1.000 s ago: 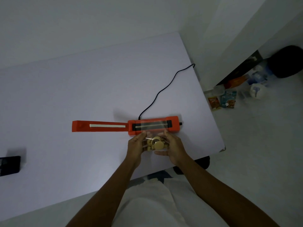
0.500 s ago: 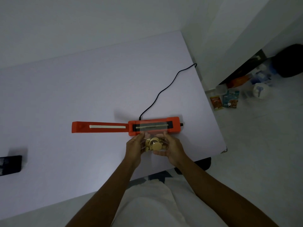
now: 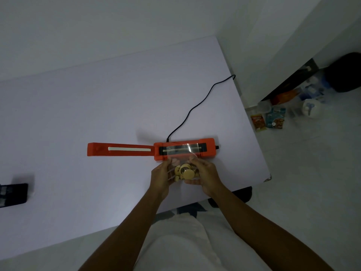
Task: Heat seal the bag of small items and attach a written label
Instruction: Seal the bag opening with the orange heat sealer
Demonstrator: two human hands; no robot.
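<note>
An orange heat sealer (image 3: 207, 148) lies on the white table (image 3: 97, 114), its lid (image 3: 119, 149) swung flat open to the left. A clear plastic bag (image 3: 183, 165) holds several small tan round items (image 3: 185, 172). The bag's open top lies across the sealer's black sealing strip (image 3: 181, 149). My left hand (image 3: 162, 178) grips the bag's left side and my right hand (image 3: 205, 177) grips its right side, both just in front of the sealer. No label or pen is in view.
The sealer's black cord (image 3: 195, 108) runs to the table's far right corner. A dark phone-like object (image 3: 13, 195) lies at the left edge. Beyond the table's right edge (image 3: 259, 153), snack packets (image 3: 267, 120) and clutter sit on the floor.
The bag's top has slid a little further over the sealing strip. Both hands keep hold of the bag and have hardly moved.
</note>
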